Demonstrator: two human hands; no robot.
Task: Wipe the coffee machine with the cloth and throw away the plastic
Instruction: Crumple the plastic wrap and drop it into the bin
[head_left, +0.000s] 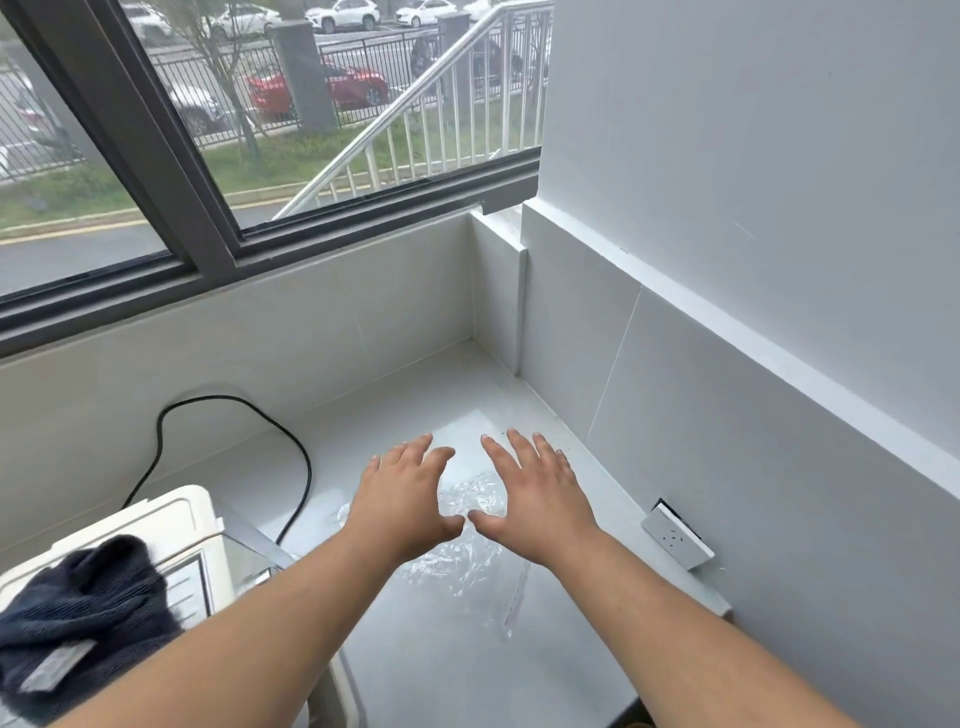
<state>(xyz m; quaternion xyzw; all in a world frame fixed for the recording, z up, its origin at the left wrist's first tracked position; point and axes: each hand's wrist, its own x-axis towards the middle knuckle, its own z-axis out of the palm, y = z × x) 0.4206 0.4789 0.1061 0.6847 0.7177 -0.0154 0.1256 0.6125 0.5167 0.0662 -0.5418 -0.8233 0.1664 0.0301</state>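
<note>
A crumpled sheet of clear plastic (470, 499) lies on the white counter (426, 649) near the corner. My left hand (402, 501) and my right hand (535, 493) are spread side by side over it, fingers straight, palms down; whether they touch it I cannot tell. The white coffee machine (176, 525) stands at the lower left, partly cut off by the frame. A dark blue cloth (83, 613) lies bunched on top of it.
A black power cord (291, 441) loops across the counter behind the machine. A white wall socket (678, 535) sits on the right wall just above the counter. A window with a dark frame (171, 171) runs along the back.
</note>
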